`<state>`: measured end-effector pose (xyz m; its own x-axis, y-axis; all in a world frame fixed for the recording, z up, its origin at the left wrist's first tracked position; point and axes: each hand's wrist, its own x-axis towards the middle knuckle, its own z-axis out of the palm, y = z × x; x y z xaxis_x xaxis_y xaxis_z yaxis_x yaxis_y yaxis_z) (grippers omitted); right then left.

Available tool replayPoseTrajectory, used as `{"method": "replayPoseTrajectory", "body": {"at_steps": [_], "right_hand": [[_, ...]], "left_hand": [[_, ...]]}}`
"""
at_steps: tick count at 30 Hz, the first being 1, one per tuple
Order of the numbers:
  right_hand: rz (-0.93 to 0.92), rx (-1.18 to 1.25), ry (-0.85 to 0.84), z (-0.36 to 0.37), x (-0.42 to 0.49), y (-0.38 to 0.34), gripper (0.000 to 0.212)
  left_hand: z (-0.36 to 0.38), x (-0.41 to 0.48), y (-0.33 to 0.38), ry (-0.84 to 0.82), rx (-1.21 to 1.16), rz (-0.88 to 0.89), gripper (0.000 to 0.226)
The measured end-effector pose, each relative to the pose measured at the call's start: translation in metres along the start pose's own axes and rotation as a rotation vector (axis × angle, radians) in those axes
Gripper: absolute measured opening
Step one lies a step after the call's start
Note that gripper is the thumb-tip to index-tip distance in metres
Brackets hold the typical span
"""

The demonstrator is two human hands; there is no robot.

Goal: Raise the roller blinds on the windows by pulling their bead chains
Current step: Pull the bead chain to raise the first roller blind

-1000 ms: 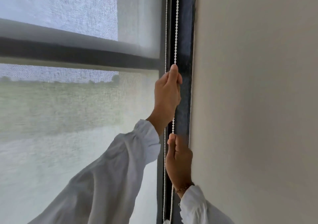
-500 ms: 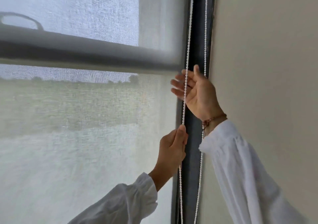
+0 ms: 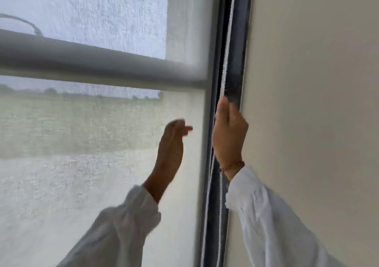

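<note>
A sheer white roller blind (image 3: 82, 164) covers the window, and a grey horizontal frame bar (image 3: 92, 63) shows through it. The white bead chain (image 3: 226, 47) hangs in two strands along the dark window frame (image 3: 238, 41) at the blind's right edge. My right hand (image 3: 229, 135) is closed around the chain at mid height, thumb pointing up. My left hand (image 3: 172, 145) is off the chain, blurred, fingers loosely apart in front of the blind, a little left of the strands. Both arms wear white sleeves.
A plain beige wall (image 3: 311, 102) fills the right side, right next to the window frame. Through the blind I see a hazy field and sky.
My left hand has let go of the chain and moved left, away from it. My right hand, open beside the strands half a second ago, has closed on the chain.
</note>
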<state>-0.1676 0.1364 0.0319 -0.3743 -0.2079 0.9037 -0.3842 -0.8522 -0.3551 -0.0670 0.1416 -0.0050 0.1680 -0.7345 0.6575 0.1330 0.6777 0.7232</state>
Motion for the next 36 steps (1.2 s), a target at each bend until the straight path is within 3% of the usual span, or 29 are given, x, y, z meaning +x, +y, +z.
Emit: {"method": "replayPoseTrajectory", "body": {"at_steps": [3,5,7,9,11,13,17,20,24,26,28,32,36], "right_hand": [[0.015,-0.037,-0.089,-0.013,-0.053,0.019,0.042],[0.038,-0.073,-0.171,-0.018,-0.088,0.032,0.048],[0.075,-0.106,-0.241,-0.024,-0.114,0.044,0.05],[0.132,-0.077,-0.289,-0.028,-0.123,0.055,0.056],[0.337,0.082,-0.332,-0.027,-0.115,0.061,0.062],[0.632,0.432,-0.361,-0.026,-0.099,0.067,0.065],[0.891,0.794,-0.302,-0.03,-0.058,0.082,0.067],[0.878,0.863,-0.445,-0.04,-0.012,0.089,0.068],[0.822,0.762,-0.629,-0.035,0.037,0.071,0.057],[0.807,0.752,-0.562,-0.027,0.055,0.054,0.048],[0.798,0.681,-0.368,-0.016,0.068,0.038,0.039],[0.389,0.281,-0.045,0.003,0.061,0.029,0.053],[0.175,0.183,0.07,0.005,0.047,0.023,0.048]], "left_hand": [[0.029,0.025,0.054,-0.161,0.008,0.048,0.019],[0.052,0.036,0.079,-0.269,-0.051,-0.022,0.034],[0.071,0.04,0.085,-0.214,-0.073,-0.088,0.037],[0.083,0.038,0.073,0.008,-0.035,-0.033,0.039],[0.091,0.032,0.056,0.174,0.141,0.153,0.047],[0.098,0.026,0.046,0.208,0.23,0.279,0.049],[0.101,0.015,0.024,0.171,0.231,0.301,0.047],[0.084,-0.007,-0.022,0.05,0.219,0.109,0.045],[0.068,-0.051,-0.081,-0.142,0.158,-0.171,0.047],[0.064,-0.068,-0.098,-0.188,0.127,-0.25,0.046],[0.059,-0.076,-0.106,-0.201,0.119,-0.28,0.044],[0.047,-0.065,-0.103,-0.22,0.086,-0.351,0.043],[0.04,-0.047,-0.101,-0.233,-0.038,-0.426,0.045]]}}
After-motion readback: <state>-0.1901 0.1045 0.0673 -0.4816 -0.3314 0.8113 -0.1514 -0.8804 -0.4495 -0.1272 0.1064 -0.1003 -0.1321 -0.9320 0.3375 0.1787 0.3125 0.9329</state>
